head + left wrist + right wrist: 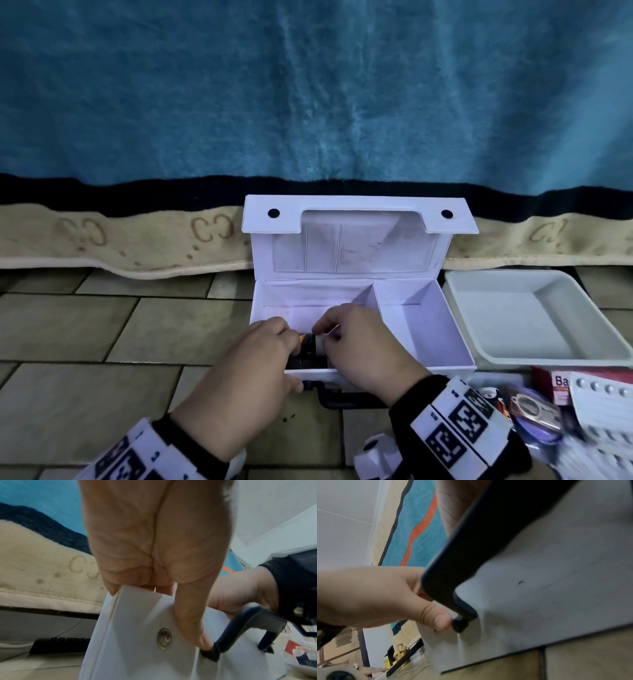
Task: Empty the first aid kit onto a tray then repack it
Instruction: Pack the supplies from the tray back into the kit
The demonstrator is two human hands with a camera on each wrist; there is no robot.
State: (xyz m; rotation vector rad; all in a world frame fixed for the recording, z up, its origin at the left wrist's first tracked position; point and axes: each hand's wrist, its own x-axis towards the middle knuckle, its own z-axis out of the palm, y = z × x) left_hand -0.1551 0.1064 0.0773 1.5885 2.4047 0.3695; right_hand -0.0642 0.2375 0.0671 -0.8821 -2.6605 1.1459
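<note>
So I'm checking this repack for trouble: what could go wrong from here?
Both hands, left hand and right hand, crowd one dark item in the white cardboard first aid box; its upright lid might drop onto them. The loose supplies lie on the tiled floor beside the white plastic tray, so some could be missed.

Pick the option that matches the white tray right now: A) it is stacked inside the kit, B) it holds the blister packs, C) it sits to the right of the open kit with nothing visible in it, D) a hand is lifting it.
C: the tray sits right of the open kit, its visible inside bare.
</note>
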